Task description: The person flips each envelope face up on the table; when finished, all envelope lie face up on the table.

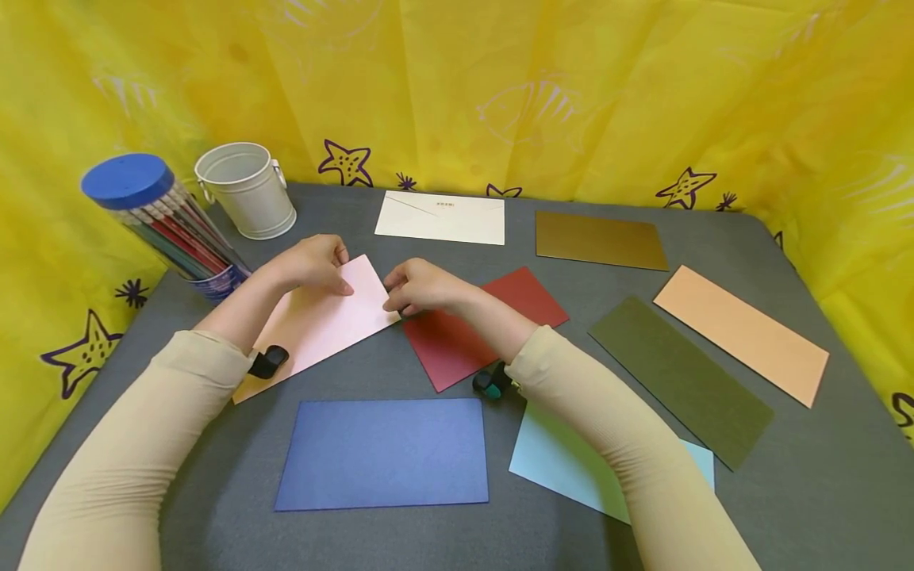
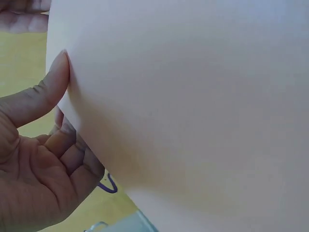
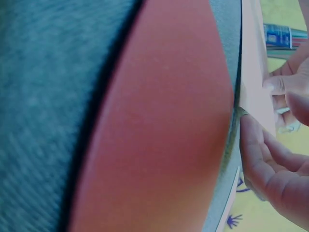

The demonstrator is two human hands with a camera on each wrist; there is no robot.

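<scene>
A long pink envelope [image 1: 324, 325] stands tilted at the left of the table, its upper edge raised. My left hand [image 1: 319, 262] holds that edge, thumb on the face and the other fingers behind, as the left wrist view shows. My right hand [image 1: 423, 287] is at the envelope's right end. Its curled fingers [image 3: 252, 140] grip the corner there in the right wrist view. Below the right forearm lies a red envelope [image 1: 493, 325], partly covered by the arm.
Behind my left arm stand a tub of pencils [image 1: 189, 226] with a blue lid and a white metal bucket [image 1: 246, 190]. White [image 1: 443, 222], gold [image 1: 600, 240], peach [image 1: 743, 337], green [image 1: 678, 381], light blue [image 1: 557, 460] and blue [image 1: 385, 456] envelopes lie about the table.
</scene>
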